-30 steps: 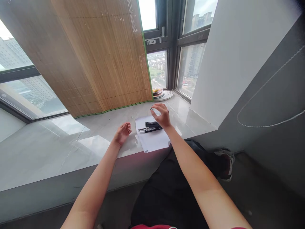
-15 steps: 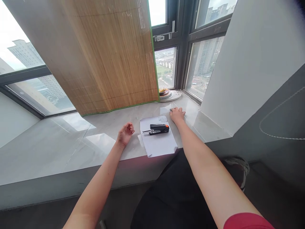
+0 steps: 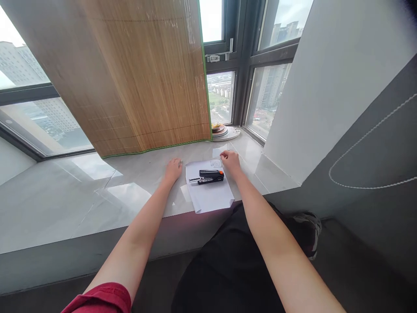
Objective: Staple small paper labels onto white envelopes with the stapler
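Note:
A black stapler (image 3: 211, 176) with an orange patch lies across white sheets of paper (image 3: 213, 198) on the window sill. Its metal arm points left. Small print or writing (image 3: 215, 164) shows near the top of the paper. My left hand (image 3: 173, 169) rests on the sill to the left of the paper, fingers laid down and nothing seen in them. To the upper right of the paper, my right hand (image 3: 230, 161) has its thumb and fingers pinched together; whatever is between them is too small to tell.
A bamboo blind (image 3: 156, 87) hangs down to the sill behind my hands. Stacked plates (image 3: 224, 132) stand in the window corner. The pale tiled sill (image 3: 127, 217) ends at a front edge by my legs. A bead cord (image 3: 355, 143) hangs at right.
My left hand has gone from raised with curled fingers to resting on the sill. My right hand has drawn in toward the paper's top right corner. The view has shifted slightly; the stapler stays on the paper.

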Motion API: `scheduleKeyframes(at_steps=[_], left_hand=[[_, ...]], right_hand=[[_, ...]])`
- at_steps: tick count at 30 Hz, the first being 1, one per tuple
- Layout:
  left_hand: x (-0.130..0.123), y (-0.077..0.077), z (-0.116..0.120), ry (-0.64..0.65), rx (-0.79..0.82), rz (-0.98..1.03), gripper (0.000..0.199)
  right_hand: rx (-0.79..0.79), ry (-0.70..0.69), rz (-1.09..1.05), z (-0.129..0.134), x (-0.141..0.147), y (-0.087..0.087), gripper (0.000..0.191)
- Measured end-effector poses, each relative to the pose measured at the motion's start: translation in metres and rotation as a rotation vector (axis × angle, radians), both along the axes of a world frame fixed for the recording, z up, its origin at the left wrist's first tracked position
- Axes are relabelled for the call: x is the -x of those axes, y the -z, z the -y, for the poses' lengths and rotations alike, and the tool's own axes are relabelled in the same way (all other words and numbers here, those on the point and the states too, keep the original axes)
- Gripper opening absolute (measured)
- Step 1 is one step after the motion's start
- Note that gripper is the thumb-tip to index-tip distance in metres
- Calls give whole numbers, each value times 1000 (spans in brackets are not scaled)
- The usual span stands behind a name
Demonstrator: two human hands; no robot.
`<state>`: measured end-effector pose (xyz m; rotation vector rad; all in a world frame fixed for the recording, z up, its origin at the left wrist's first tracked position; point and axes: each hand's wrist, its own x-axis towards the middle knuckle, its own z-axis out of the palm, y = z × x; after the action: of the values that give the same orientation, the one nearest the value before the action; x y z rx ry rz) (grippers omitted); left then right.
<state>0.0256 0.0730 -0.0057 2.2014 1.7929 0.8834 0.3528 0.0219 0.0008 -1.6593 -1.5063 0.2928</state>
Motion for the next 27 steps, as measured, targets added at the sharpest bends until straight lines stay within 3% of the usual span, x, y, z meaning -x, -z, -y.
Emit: scheduleKeyframes(at_steps=[6,8,10,13,20,27], left_hand=[[5,7,7,-32,40,-168,31],[7,8,11,-42,16,-67,21],[7,7,13,10,-24,164,13],[6,6,13,111,-67,444,16],[11,-4,20,66,-108,722,10],[-16,-17,47,140,-122,735,9]], right_hand=[[-86,-212,40,8,17,0,23],[-75,-229,70,10,20,0,23],[-75,-238,79,11,20,-1,23],[-99,-245,64,16,20,-2,23],[-140,-272,27,31,26,-9,20],[-242,-418,34,46,34,-9,22]])
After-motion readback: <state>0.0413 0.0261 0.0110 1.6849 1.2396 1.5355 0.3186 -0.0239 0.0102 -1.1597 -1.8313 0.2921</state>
